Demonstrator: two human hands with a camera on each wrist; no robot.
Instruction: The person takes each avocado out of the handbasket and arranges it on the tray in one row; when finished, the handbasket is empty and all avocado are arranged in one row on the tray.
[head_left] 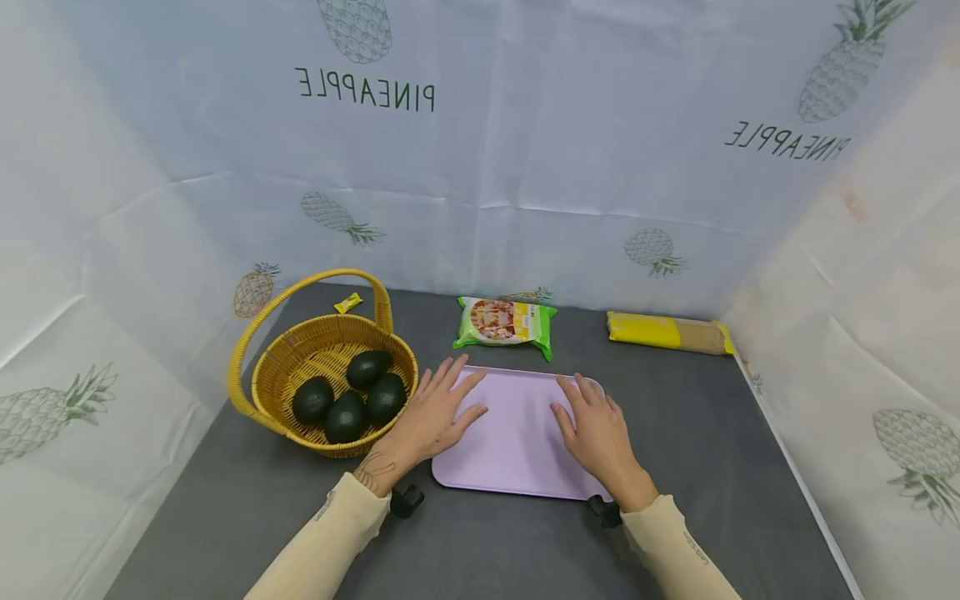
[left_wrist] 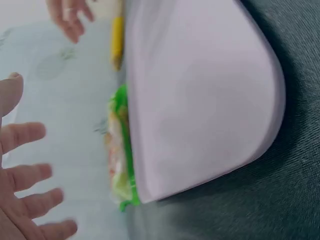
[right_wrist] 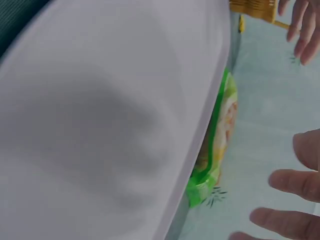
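Observation:
A lilac tray [head_left: 517, 425] lies flat on the dark table in front of the person. Over its left side hovers the left hand [head_left: 433, 412], fingers spread and holding nothing. The right hand [head_left: 600, 433] is above the tray's right side, its fingers also apart with nothing in them. Both wrist views show a gap between the fingers and the tray. Left of the left hand stands a yellow wicker basket [head_left: 273, 375] with several dark green avocados [head_left: 347, 417] inside and a tall arched handle.
Behind the tray lies a green and white food packet [head_left: 502, 323]. A yellow and tan packet [head_left: 670, 333] is at the back right. One small yellow wrapped piece [head_left: 348, 302] sits behind the basket. Pineapple-printed cloth [head_left: 525, 150] walls the table's back and sides.

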